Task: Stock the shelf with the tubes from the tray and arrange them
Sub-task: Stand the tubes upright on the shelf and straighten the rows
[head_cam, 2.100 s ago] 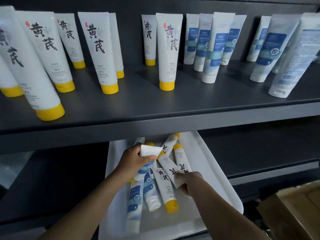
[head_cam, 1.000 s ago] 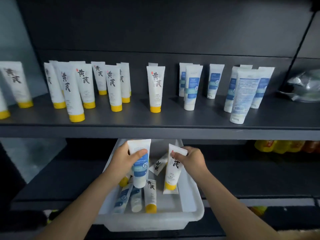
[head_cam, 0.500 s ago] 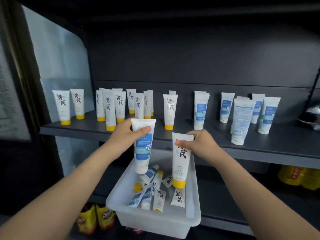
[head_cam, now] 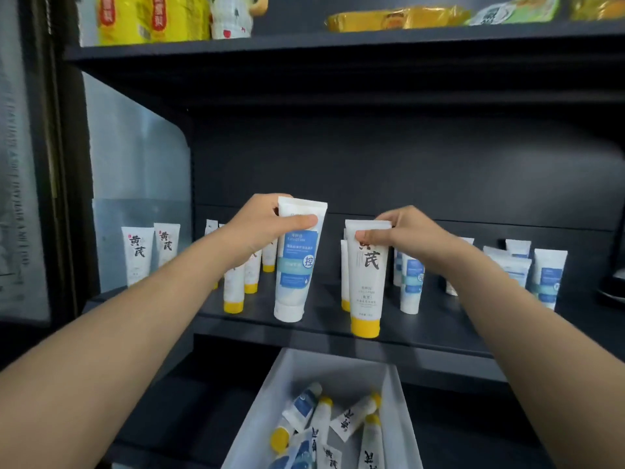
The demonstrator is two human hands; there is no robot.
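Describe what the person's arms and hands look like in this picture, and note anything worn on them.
The left arm and right arm are bare to the frame edge, with no sleeves. The left hand and right hand wear no gloves; no rings, watch or bands show.

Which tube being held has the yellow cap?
The black-lettered tube gripped by the right hand has the yellow cap; the blue-label tube in the left hand has a white cap.
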